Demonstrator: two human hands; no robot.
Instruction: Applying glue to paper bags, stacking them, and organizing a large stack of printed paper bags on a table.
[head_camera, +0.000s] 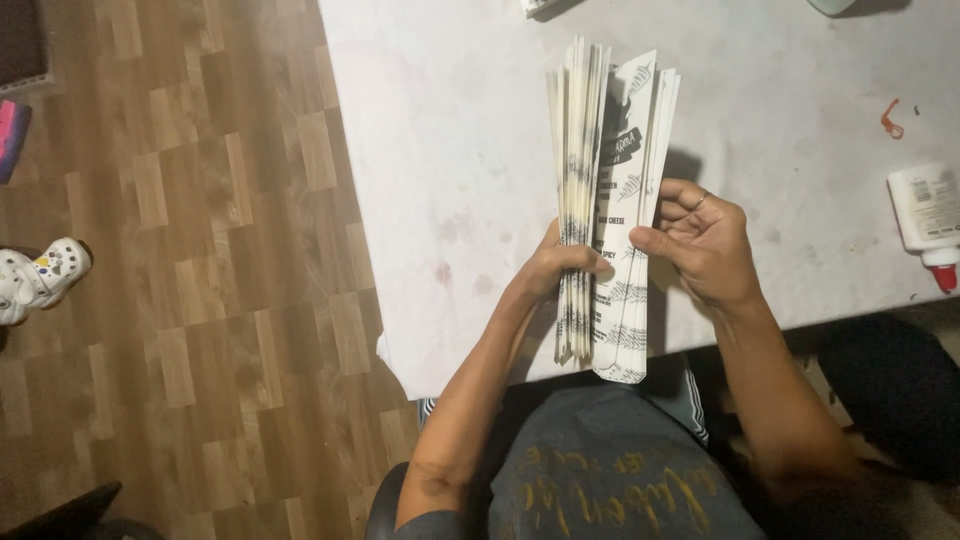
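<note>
1. Two hands hold one stack of long printed paper strips (606, 215) upright over the bench's near edge.
2. Our left hand (565, 265) is closed around the stack's left side, fingers wrapped on the lower half.
3. Our right hand (700, 240) pinches the outermost strips on the right, thumb on the printed face; a ring shows on one finger.
4. We see the white bench (450, 180) stained, with a glue bottle (928, 220) lying at its right edge, well apart from the stack.
5. We see a white shoe (40, 278) on the wooden floor (200, 350).
</note>
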